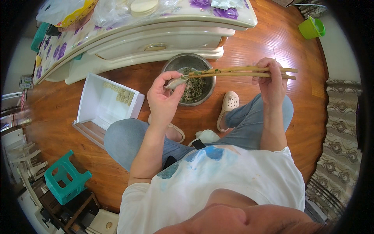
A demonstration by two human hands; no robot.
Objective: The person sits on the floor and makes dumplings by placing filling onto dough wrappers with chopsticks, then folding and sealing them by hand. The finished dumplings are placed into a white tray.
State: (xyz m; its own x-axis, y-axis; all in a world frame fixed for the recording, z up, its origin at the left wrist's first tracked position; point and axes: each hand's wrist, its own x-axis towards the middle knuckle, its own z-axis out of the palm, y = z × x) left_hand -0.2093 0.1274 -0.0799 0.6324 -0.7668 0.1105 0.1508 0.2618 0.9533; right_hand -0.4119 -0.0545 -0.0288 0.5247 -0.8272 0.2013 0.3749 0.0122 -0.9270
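Observation:
A dumpling wrapper (174,83), folded around some green filling, is pinched between the thumb and fingers of my left hand (163,96). My right hand (271,77) grips a pair of wooden chopsticks (233,72) flecked with chopped greens. Their tips reach the filling at the wrapper's edge. Below the hands, a metal bowl (212,87) on the floor holds a chopped green and meat-like filling (192,90). Left of the bowl stands a white drawer-like bin (100,102) with several pale dumplings (122,95) along its far side.
A flowered tabletop (172,25) carries a stack of round wrappers (144,6) in plastic and a yellow basket (77,14). A teal plastic stool (66,177) stands at lower left on the wooden floor (251,44). A green bucket (311,28) and a patterned curtain (339,125) are at right.

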